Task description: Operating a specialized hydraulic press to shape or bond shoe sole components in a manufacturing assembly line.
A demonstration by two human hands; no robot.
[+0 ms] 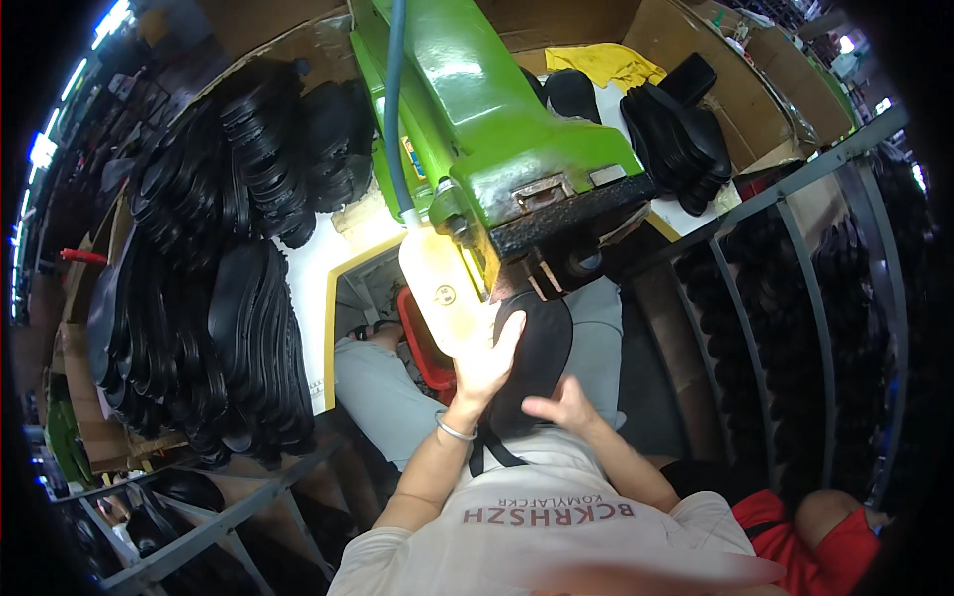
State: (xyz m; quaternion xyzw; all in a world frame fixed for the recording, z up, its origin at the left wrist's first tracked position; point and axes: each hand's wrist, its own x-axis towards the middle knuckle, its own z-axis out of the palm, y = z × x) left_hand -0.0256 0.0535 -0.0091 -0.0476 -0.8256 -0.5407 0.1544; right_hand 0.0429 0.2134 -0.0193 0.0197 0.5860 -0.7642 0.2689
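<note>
A long black shoe sole (pixel 542 343) lies upright in front of me, its far end under the black-edged head of a green machine (pixel 537 159). My left hand (pixel 482 370), a bangle on its wrist, is at the sole's left edge. Its thumb lies over the sole; the other fingers are lost behind the bright lamp (pixel 437 283) and its glare. My right hand (pixel 568 407) is by the sole's near right side, slightly blurred, thumb pointing left and apart from the finger above it. Its other fingers are hidden.
Stacks of black soles (pixel 253 338) stand on the left of the white table (pixel 310 298), with more soles (pixel 676 139) at the right. A yellow cloth (pixel 606 66) lies behind. A red basket (pixel 425 348) sits below, and a metal rack (pixel 795 268) stands right.
</note>
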